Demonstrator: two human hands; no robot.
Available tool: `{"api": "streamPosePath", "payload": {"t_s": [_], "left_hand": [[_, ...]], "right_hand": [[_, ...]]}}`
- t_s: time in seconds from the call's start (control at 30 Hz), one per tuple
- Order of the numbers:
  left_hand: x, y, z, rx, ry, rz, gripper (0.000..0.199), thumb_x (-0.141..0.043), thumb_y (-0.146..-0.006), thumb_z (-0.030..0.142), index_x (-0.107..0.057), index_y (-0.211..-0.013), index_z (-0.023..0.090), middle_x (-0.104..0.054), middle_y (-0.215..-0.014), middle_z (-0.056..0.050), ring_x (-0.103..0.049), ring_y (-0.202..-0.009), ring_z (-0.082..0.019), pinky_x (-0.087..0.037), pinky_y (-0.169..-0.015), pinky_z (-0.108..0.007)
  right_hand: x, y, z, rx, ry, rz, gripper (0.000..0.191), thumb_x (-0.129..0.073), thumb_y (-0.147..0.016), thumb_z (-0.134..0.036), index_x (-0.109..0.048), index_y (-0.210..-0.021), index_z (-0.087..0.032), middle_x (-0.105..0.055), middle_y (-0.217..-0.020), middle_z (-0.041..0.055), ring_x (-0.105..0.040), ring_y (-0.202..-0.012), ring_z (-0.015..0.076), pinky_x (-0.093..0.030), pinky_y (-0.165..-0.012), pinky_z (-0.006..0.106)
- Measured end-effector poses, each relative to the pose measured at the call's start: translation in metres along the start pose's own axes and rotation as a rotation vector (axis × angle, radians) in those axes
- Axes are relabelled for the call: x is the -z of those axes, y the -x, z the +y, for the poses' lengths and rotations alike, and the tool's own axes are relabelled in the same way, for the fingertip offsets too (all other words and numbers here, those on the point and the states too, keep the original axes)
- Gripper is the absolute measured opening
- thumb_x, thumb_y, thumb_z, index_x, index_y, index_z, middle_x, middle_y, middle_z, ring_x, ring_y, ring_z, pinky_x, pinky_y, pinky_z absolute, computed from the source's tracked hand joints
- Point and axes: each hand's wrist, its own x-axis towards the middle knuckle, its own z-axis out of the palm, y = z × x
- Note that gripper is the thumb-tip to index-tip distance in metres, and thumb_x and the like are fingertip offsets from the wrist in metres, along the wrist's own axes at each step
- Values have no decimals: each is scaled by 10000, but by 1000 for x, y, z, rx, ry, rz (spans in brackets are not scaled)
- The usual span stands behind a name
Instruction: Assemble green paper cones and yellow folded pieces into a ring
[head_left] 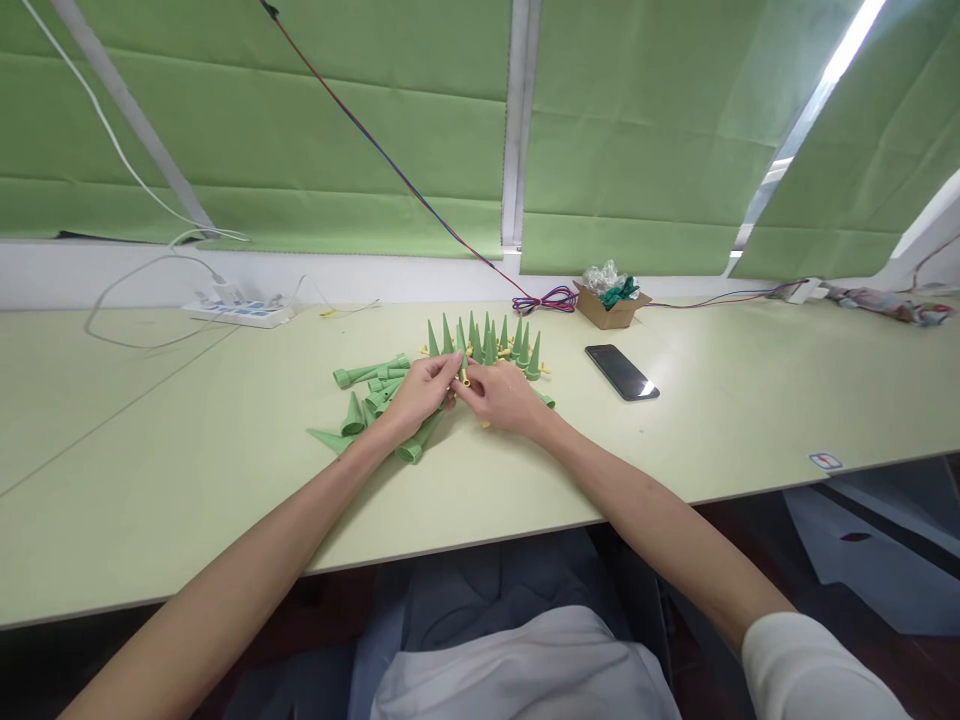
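Observation:
My left hand [421, 388] is closed, thumb and fingers pinching a small green plastic cone. My right hand [504, 396] meets it, with closed fingers on a short yellow tube [465, 379] at the cone's near end. Fingers cover most of both pieces, so how far they fit together cannot be told. Just beyond my hands, several green cones [534, 358] stand upright in a cluster with yellow bits at their bases. To the left and partly under my left hand, several loose green cones [354, 414] lie in a heap, some on their sides with hollow ends showing.
A black phone [622, 372] lies right of the cones. Behind it are a small cardboard box [606, 309] holding clear plastic and green material, and a coiled red-blue cable [546, 300]. A white power strip [241, 312] sits at the back left of the pale table [225, 480].

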Motion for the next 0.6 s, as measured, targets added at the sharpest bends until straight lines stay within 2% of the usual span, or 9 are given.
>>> {"api": "streamPosePath", "payload": {"t_s": [0.13,0.3,0.47,0.6], "left_hand": [[-1,1,4,1,15,-1,468,-592,-875,608,-658,-771,157,-557,-624,-11,-421,-529,-111,-386,-476,-240],[-2,1,4,-9,-18,33,451,-597,-869,610,-658,-849,163,-582,-679,-17,-464,-548,-118,-404,-468,-242],[0,-2,1,-27,-31,176,410,-638,-845,585,-605,-802,179,-509,-588,21,-437,-475,-109,-374,-425,-245],[1,-2,0,-55,-148,267,388,-623,-858,562,-564,-757,193,-463,-531,40,-427,-426,-111,-346,-426,-255]], "right_hand": [[-1,0,1,-6,-26,-3,365,-531,-978,-311,-540,-640,-172,-574,-568,-2,-529,-567,114,-273,-589,249],[-2,-1,6,-20,-80,14,378,-542,-965,-344,-498,-629,-177,-544,-558,-23,-413,-515,93,-253,-567,248],[6,-3,13,5,-144,-36,482,-510,-978,-488,-473,-612,-175,-513,-564,-29,-403,-539,85,-278,-574,238],[15,-6,25,-38,-136,66,536,-344,-1046,-468,-455,-607,-182,-462,-562,-24,-389,-549,97,-288,-592,249]]}}
